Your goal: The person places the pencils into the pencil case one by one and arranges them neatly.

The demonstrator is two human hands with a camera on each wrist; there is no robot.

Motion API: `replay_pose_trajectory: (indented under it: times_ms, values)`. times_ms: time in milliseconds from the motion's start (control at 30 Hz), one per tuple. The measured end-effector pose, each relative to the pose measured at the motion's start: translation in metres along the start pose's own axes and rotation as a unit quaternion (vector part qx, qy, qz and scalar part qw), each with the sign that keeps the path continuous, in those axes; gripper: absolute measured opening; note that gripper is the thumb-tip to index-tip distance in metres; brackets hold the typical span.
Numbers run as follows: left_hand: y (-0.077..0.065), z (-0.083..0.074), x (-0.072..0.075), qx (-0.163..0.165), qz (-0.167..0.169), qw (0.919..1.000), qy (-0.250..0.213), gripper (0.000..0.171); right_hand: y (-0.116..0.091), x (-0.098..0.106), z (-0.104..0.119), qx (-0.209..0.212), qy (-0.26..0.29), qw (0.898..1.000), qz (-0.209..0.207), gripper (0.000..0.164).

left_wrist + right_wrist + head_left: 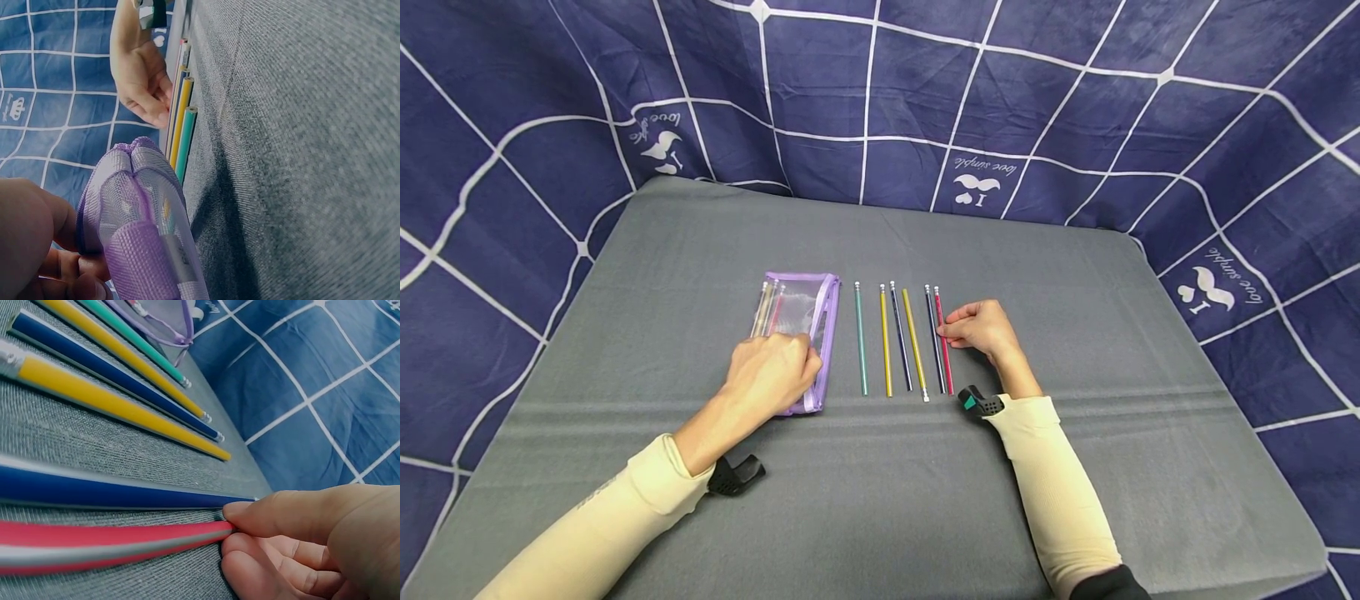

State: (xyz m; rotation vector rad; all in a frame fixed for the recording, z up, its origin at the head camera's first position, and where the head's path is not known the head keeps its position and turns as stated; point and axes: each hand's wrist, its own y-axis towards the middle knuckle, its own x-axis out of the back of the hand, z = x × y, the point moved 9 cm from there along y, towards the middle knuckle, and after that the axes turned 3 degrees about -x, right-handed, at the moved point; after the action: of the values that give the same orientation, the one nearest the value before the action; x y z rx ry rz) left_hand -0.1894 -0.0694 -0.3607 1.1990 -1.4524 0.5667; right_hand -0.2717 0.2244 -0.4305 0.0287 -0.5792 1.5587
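Observation:
My left hand [771, 371] grips a purple-edged mesh pencil case [830, 325], its fingers bent at the zip side; several pencils [764, 304] show through the mesh. In the left wrist view the thumb and fingertips sit against the edge of the case [140, 256]. With thumb and forefinger, my right hand [985, 329] pinches a red pencil [947, 367] lying on the table. The thumb is between it and a dark blue pencil [94, 487] close by. The right wrist view shows the red pencil [112, 544] with a silver stripe.
Between the hands lie a green pencil [861, 342], a yellow pencil [885, 342], another dark blue pencil [901, 342] and a second yellow pencil [915, 346], roughly parallel. A grey cloth covers the table [865, 500]. Behind hangs a blue curtain [820, 75] with white grid lines.

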Motion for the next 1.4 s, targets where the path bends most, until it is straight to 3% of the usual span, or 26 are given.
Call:
replay_pose_trajectory:
  times_ms: [700, 1400]
  values:
    - [-0.0005, 0.0006, 0.0018, 0.001, -0.004, 1.0, 0.0, 0.027, -0.0017, -0.0008, 0.0032, 0.009, -0.019, 1.0, -0.013, 0.019]
    - [-0.0009, 0.0002, 0.0023, 0.0, -0.001, 1.0, -0.001, 0.027, 0.0023, 0.0013, -0.005, -0.018, 0.04, 0.999, 0.023, 0.024]
